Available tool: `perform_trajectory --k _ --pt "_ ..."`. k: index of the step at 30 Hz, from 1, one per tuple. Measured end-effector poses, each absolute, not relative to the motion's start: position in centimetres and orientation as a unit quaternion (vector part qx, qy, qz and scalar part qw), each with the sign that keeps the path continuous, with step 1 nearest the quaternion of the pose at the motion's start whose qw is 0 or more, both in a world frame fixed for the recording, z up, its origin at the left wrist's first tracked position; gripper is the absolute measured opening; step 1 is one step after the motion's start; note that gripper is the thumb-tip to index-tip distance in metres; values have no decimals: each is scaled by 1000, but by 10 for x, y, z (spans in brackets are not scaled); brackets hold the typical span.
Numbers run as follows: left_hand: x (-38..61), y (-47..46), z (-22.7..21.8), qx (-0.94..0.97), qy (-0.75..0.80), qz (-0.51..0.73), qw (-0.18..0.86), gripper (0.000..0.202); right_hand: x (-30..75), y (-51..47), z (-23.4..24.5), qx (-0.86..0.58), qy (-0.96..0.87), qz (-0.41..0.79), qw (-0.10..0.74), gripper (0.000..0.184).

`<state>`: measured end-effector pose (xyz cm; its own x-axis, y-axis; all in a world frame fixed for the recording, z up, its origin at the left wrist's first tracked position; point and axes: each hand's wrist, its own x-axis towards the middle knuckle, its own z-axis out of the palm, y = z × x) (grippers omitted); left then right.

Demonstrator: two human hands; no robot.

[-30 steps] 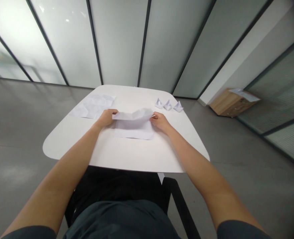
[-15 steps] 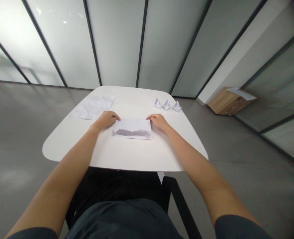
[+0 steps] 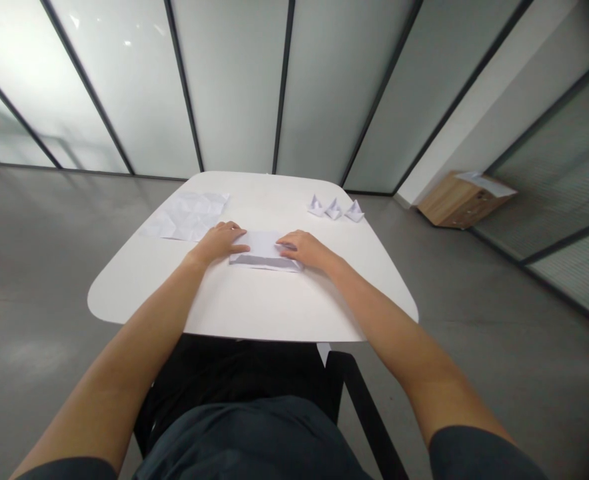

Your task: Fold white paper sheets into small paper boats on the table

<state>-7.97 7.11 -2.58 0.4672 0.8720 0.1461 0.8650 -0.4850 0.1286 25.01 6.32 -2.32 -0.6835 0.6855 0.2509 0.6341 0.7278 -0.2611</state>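
Note:
A white sheet of paper [image 3: 262, 244], folded over with its front flap raised a little along the near edge, lies on the table between my hands. My left hand [image 3: 220, 241] rests on its left end, thumb and fingers spread apart. On the right end lies my right hand [image 3: 305, 249], its fingers stretched over the paper and the thumb apart from them. Both hands cover the paper's side edges. Neither hand visibly pinches the sheet.
The white table [image 3: 274, 310] has rounded corners. Creased white paper [image 3: 189, 215] lies at its back left. Three folded paper boats [image 3: 333, 209] stand at the back right. A wooden cabinet [image 3: 462, 200] is on the floor at right, and a black chair armrest [image 3: 359, 400] is below the table.
Both hands have moved from pinching the paper's far corners to lying on its top, closer together. The raised front flap looks flatter, and the paper sits slightly farther away.

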Motion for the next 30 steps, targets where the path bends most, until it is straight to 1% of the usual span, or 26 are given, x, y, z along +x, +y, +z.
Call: perform_trajectory --k 3,7,14,16,18,22,24,27,30 --pt "-79 69 -23 857 508 82 23 76 248 63 -28 -338 -923 82 166 41" --pt "-81 67 -18 857 510 57 51 90 247 63 -34 -342 -923 69 164 51" --pt "-92 75 -23 864 493 56 92 97 242 58 -35 -389 -913 35 119 64" --pt "-95 77 -25 868 482 66 102 94 241 55 -31 -397 -912 34 93 65" --pt "-97 78 -26 871 472 83 111 86 240 52 -26 -402 -913 34 69 62" --pt "-88 79 -28 871 454 153 109 58 238 42 -17 -408 -911 36 41 52" --pt "-79 79 -30 858 474 179 90 50 236 38 -14 -410 -910 39 43 50" --pt "-65 75 -33 834 518 178 63 45 229 35 -12 -406 -911 39 63 48" --pt "-58 70 -37 829 525 187 51 52 221 35 -14 -389 -917 38 83 45"
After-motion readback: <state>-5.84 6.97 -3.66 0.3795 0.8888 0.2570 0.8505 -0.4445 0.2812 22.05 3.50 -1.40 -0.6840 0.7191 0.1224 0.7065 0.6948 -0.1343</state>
